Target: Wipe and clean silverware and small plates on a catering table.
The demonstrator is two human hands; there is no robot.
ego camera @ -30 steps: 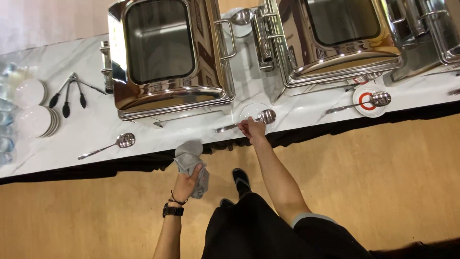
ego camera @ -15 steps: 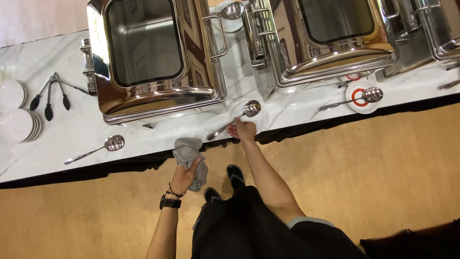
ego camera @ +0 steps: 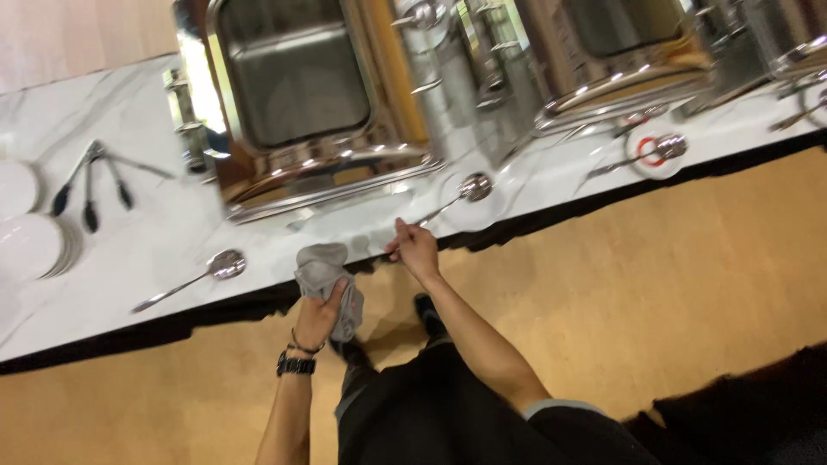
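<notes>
While the view is blurred, the main things can be made out. A grey cloth (ego camera: 323,274) is clamped in the left hand (ego camera: 320,317), bunched in the closed fingers at the front edge of the surface (ego camera: 129,250), with part of it hanging down past the palm. A dark watch (ego camera: 295,365) and a thin band are worn on that wrist. The right hand (ego camera: 415,250) is held at the surface's edge, its fingers pinched together at the handle end of a spoon (ego camera: 457,196); whether the handle is truly gripped cannot be told through the blur. The spoon's bowl is laid on a white saucer (ego camera: 465,211), just in front of the gap between two steel chafing dishes. The left dish (ego camera: 310,103) is seen from above, its pan showing through the lid window; the right dish (ego camera: 603,60) is cut off by the top edge. A second spoon (ego camera: 194,277) is laid flat on the surface, left of the cloth and apart from it. Black-tipped tongs (ego camera: 86,181) are placed further left, near stacked white plates (ego camera: 30,245) at the frame's edge. Another saucer with a red ring (ego camera: 650,155) and a spoon upon it is seen well to the right. A black skirt (ego camera: 603,202) is hung along the surface's front, above a wooden floor (ego camera: 646,301).
</notes>
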